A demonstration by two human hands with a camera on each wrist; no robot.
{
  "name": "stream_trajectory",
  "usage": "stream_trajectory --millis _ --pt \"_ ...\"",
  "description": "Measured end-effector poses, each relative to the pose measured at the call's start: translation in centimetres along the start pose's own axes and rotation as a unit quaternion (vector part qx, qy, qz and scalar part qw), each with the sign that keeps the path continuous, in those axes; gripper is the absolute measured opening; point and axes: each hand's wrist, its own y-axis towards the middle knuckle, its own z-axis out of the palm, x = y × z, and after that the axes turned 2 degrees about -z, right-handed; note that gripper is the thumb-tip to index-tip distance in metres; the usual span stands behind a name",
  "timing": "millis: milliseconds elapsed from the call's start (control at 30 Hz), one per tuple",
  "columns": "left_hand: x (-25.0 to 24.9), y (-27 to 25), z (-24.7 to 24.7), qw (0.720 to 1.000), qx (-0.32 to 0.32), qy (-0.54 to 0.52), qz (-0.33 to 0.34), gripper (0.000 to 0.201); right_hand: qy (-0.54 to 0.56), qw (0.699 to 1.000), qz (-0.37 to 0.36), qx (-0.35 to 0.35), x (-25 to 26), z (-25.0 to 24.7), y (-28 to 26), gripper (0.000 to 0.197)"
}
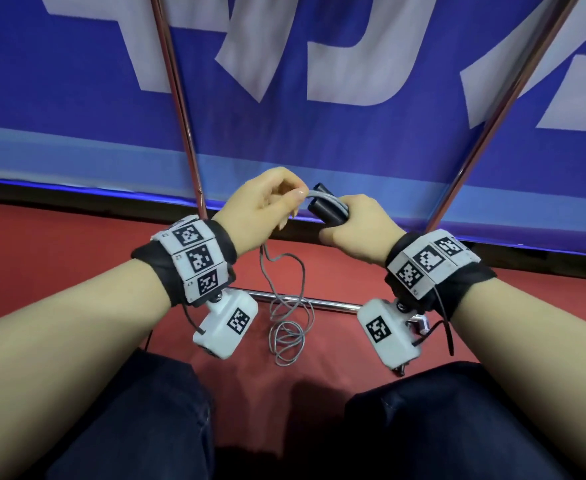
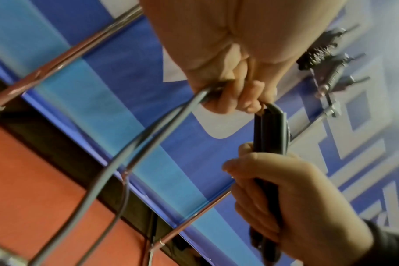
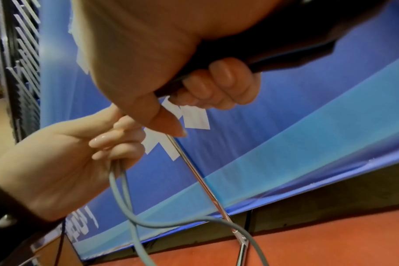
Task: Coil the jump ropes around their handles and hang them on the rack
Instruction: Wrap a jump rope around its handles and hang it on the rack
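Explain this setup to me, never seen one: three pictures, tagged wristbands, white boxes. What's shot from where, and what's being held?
No robot here: a person works bare-handed, wearing cameras. The wide picture comes from a head camera looking down at both arms; the other two come from the white camera boxes under each wrist, looking along the fingers. The right hand grips the black handles of a jump rope. The left hand pinches the grey rope near the handles, apparently mid-wrap. The rest of the rope hangs down and lies in loose loops on the red floor. Behind stand the chrome rack poles and a blue banner.
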Motion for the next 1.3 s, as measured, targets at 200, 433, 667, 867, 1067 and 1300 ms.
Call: stream_trajectory --millis 200,433,667,867,1067,1300 --pt "-0.4 -0.7 0.1 0.995 0.025 -0.082 -0.058 0.031 0.044 0.999 -0.011 -0.013 1.1 0.3 -0.7 0.026" --pt "-1.8 -1.5 0.9 0.995 0.057 0.039 -0.074 0.029 -0.023 0.999 -0.029 -0.023 1.6 0.6 -0.9 0.031" --pt "-1.0 -1.0 1.2 0.997 0.024 0.020 -0.075 0.024 -0.113 0.993 -0.028 -0.028 1.8 0.2 -0.5 0.041" --pt "-1.2 -0.3 0.5 0.988 0.055 -0.106 -0.096 0.026 -0.087 0.995 -0.017 -0.054 1.6 -0.7 -0.5 0.035" --pt "-0.8 -0.3 -0.5 0.958 0.106 -0.233 -0.128 0.036 -0.018 0.999 -0.026 -0.017 1.1 -0.4 -0.4 0.032" --pt "-0.3 0.2 1.1 0.900 0.067 -0.380 -0.205 0.022 0.017 0.999 -0.013 -0.027 1.6 -0.3 0.0 0.026"
